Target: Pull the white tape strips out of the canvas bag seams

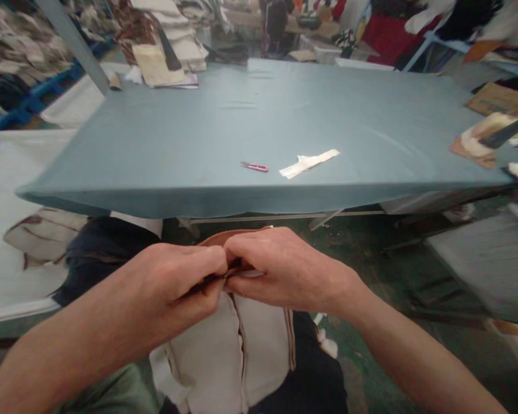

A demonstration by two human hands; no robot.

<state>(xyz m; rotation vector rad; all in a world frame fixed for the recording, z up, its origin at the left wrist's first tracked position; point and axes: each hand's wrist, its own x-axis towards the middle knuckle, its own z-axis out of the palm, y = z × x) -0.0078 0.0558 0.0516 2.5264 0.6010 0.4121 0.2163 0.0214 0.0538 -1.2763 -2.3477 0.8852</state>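
A cream sewn fabric piece with brown trim and a seam down its middle hangs below my hands, close to my body. Its curved brown upper edge shows just behind my fingers. My left hand is closed in a pinch on the brown-trimmed edge. Right against it, my right hand pinches the same edge, thumb below and fingers above. The fingertips of both hands meet, so the exact spot gripped is hidden. Dark fabric lies beneath and to the right of the cream piece.
Ahead stands a table with a blue-grey cover. On it lie small red-handled thread snips and a cream fabric strip. Stacked cream pieces stand at its back left. Another sewn cream piece lies at left.
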